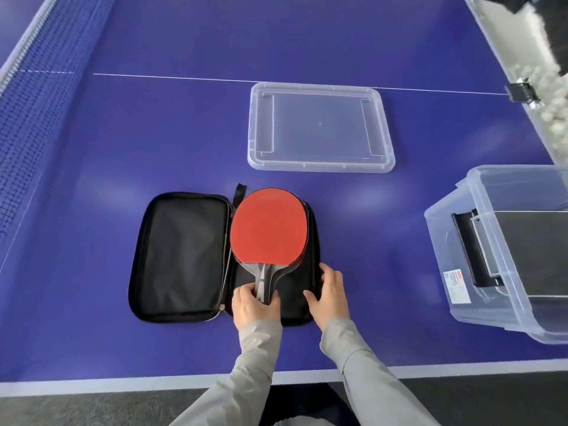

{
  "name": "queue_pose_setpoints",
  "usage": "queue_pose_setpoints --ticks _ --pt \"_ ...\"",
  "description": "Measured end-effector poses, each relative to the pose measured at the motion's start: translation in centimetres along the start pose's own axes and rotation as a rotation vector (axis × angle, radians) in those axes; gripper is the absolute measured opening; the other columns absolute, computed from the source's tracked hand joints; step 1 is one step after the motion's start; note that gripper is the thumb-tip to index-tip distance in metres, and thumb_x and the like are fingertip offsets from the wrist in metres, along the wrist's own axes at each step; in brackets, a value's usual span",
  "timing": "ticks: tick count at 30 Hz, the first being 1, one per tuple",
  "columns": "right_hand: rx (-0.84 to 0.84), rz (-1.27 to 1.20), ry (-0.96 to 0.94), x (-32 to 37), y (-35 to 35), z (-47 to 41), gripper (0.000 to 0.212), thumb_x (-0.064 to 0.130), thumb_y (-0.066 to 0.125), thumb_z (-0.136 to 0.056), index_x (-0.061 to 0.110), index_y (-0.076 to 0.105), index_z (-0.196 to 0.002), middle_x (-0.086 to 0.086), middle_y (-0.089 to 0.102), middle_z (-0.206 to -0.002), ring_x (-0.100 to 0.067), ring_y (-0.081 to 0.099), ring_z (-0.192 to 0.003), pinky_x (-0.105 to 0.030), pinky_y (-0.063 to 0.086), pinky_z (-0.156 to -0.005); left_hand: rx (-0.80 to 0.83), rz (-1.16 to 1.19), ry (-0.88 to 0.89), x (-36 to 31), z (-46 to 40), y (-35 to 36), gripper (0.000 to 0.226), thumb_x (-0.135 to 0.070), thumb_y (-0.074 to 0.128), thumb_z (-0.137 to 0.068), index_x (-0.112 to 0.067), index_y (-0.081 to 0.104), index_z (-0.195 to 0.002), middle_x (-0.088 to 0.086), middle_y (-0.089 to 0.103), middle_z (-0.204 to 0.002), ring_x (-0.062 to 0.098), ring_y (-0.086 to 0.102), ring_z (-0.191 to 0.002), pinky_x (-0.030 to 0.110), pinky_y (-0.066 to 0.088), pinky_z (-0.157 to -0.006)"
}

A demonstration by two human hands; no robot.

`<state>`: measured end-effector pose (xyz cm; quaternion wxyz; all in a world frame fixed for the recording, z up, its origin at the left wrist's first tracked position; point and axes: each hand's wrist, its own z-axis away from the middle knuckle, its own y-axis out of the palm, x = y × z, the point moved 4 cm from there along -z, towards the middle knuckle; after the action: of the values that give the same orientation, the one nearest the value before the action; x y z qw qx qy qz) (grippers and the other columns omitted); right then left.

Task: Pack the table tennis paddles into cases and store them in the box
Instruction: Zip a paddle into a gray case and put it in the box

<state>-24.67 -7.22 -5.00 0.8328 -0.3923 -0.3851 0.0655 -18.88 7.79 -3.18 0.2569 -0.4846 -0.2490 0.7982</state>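
Observation:
A black zip case (181,256) lies opened flat on the blue table near the front edge. A red-faced paddle (269,226) rests on the case's right half, seemingly on top of another paddle whose edge shows beneath. My left hand (253,305) grips the paddle's grey handle. Fingers spread, my right hand (330,292) rests on the right half of the case beside the handle. A clear plastic box (455,235) stands at the right with a black case (534,250) inside it.
The box's clear lid (319,127) lies flat behind the case, near the white centre line. The net (27,124) runs along the left side. A trough of white balls (553,115) lines the far right edge.

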Motion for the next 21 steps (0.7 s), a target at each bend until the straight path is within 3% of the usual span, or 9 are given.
queue_pose_setpoints --ticks 16,21 --pt "-0.013 0.025 -0.049 -0.3 0.3 -0.2 0.063 0.019 0.064 -0.087 0.017 0.032 -0.141 -0.004 0.041 -0.123 -0.019 0.051 -0.106 -0.023 0.044 -0.076 -0.027 -0.047 -0.003 0.3 0.0 2.9 0.037 -0.019 0.074 -0.075 -0.002 0.056 -0.103 0.011 0.054 -0.107 0.028 0.048 -0.108 0.034 0.038 -0.09" --pt "-0.012 0.02 -0.058 -0.2 0.2 -0.1 0.064 0.019 0.065 -0.086 0.016 0.032 -0.141 -0.004 0.041 -0.125 -0.018 0.05 -0.111 -0.024 0.046 -0.078 0.041 -0.113 0.035 0.1 -0.1 1.5 0.052 -0.045 0.074 -0.072 -0.011 0.058 -0.108 0.004 0.05 -0.111 0.023 0.046 -0.11 0.036 0.034 -0.096"
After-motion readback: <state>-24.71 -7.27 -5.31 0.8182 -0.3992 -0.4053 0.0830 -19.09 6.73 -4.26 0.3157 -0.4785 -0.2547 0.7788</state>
